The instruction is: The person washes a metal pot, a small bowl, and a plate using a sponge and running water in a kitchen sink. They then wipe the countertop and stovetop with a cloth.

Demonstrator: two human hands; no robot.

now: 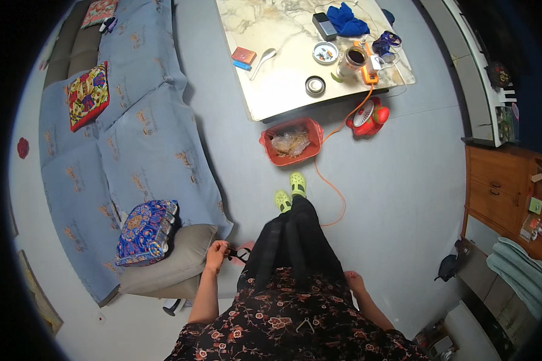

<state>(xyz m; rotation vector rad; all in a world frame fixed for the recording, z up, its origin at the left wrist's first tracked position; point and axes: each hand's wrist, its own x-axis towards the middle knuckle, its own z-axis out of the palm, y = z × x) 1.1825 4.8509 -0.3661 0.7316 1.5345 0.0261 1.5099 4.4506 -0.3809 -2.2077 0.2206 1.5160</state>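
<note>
Beside the grey sofa armrest (176,255), my left hand (217,256) has its fingers bent together. A small black looped object (239,255) sticks out from its fingertips, perhaps a pair of glasses; its exact kind is unclear. Behind that object lies something pink, mostly hidden. My right hand (355,281) hangs by my right thigh with the fingers partly curled, and I see nothing in it. In front of my green clogs (297,182) stands a red plastic bin (278,161) holding a crumpled clear plastic bag (291,142).
The marble-patterned table (289,27) bears a jar of dark liquid (352,63), an ashtray (325,53), a spoon (264,61) and an orange power strip (369,74). Its orange cord (338,192) crosses the floor. A red fan (369,118) sits below; a covered sofa (149,149) runs left.
</note>
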